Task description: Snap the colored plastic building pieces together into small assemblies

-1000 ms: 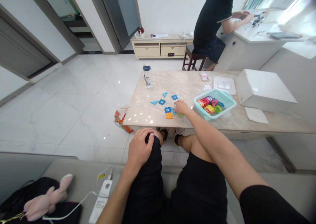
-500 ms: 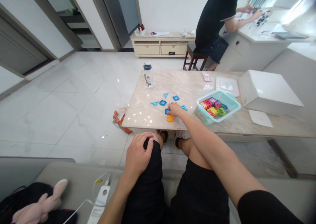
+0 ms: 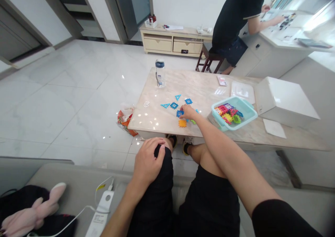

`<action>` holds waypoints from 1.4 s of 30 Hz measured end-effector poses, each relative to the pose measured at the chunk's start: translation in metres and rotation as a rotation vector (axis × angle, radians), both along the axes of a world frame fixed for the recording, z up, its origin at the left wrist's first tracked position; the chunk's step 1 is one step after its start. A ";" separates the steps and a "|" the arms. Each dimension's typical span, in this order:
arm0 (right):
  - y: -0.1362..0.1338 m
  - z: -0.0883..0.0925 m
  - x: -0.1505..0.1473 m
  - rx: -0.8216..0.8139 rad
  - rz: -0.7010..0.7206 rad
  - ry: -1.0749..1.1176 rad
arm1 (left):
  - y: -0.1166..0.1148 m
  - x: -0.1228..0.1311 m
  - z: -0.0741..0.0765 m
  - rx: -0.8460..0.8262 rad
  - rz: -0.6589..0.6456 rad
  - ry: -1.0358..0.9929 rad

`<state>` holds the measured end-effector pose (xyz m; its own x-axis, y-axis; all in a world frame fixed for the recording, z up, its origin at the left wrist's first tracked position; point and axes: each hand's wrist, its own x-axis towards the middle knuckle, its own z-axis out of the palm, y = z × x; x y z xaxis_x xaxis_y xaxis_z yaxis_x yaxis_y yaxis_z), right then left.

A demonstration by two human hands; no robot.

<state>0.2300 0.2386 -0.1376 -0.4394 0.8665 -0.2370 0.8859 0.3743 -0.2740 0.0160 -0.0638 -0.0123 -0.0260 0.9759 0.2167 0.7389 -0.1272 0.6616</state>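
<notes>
My right hand (image 3: pixel 187 111) reaches over the marble-topped table, its fingers closed on the edge of a dark blue square interlocking piece (image 3: pixel 179 113). Just below that piece lies an orange square piece (image 3: pixel 182 123). Green and blue pieces lie partly hidden under the hand. Around it are a blue gear-shaped piece (image 3: pixel 174 105), another blue piece (image 3: pixel 188 101) and two light blue triangles, one nearer the left (image 3: pixel 165 105) and one farther back (image 3: pixel 178 97). My left hand (image 3: pixel 149 162) rests on my left knee, fingers laid out, holding nothing.
A light teal basket (image 3: pixel 222 125) of colourful pieces stands right of my arm. A water bottle (image 3: pixel 160 75), a white paper-clip-like shape (image 3: pixel 146 104), a pink card-like item (image 3: pixel 221 81) and a white box (image 3: pixel 285 97) are on the table. Another person (image 3: pixel 232 24) sits at a far counter.
The camera view has shifted slightly. My right hand stays at the blue square piece, and green shows beside it now. My left hand stays on the knee.
</notes>
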 end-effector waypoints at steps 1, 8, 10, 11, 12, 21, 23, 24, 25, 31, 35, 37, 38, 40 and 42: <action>-0.002 0.001 0.000 0.009 -0.011 0.008 | 0.000 0.000 0.000 0.004 0.000 0.001; -0.018 0.013 -0.006 0.084 -0.006 0.086 | -0.001 0.007 0.001 0.026 0.011 0.036; -0.022 0.015 -0.006 0.090 0.029 0.111 | -0.002 0.008 0.001 0.032 0.017 0.048; -0.024 0.016 -0.005 0.084 0.045 0.116 | -0.002 0.009 0.002 0.033 0.018 0.052; -0.025 0.016 -0.004 0.077 0.057 0.115 | -0.003 0.009 0.002 0.031 0.018 0.055; -0.026 0.020 0.022 0.044 0.049 0.040 | 0.001 0.008 0.005 0.019 0.009 0.043; -0.021 0.021 0.023 0.055 0.017 0.029 | 0.001 0.007 0.006 0.015 0.004 0.043; -0.018 0.021 0.021 0.060 -0.003 0.023 | 0.001 0.007 0.006 0.011 0.002 0.043; -0.014 0.020 0.018 0.066 -0.026 0.017 | 0.001 0.006 0.007 0.007 0.002 0.040; 0.003 0.004 -0.019 0.098 -0.165 -0.006 | -0.002 -0.004 0.007 -0.018 0.019 -0.004; 0.010 -0.006 -0.045 0.093 -0.143 0.038 | -0.003 -0.009 0.007 -0.037 0.034 -0.030; 0.013 -0.009 -0.054 0.087 -0.133 0.079 | -0.003 -0.009 0.008 -0.044 0.033 -0.036; 0.014 -0.009 -0.058 0.084 -0.139 0.095 | -0.003 -0.009 0.009 -0.047 0.030 -0.036; 0.016 -0.008 -0.062 0.076 -0.173 0.120 | -0.003 -0.008 0.009 -0.052 0.025 -0.033; 0.015 -0.005 -0.062 0.070 -0.231 0.150 | -0.002 -0.007 0.008 -0.049 0.022 -0.028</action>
<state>0.1680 0.2540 -0.1428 -0.2541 0.9597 -0.1203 0.9013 0.1898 -0.3893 0.0094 -0.0661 -0.0041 -0.0530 0.9845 0.1674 0.7224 -0.0780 0.6871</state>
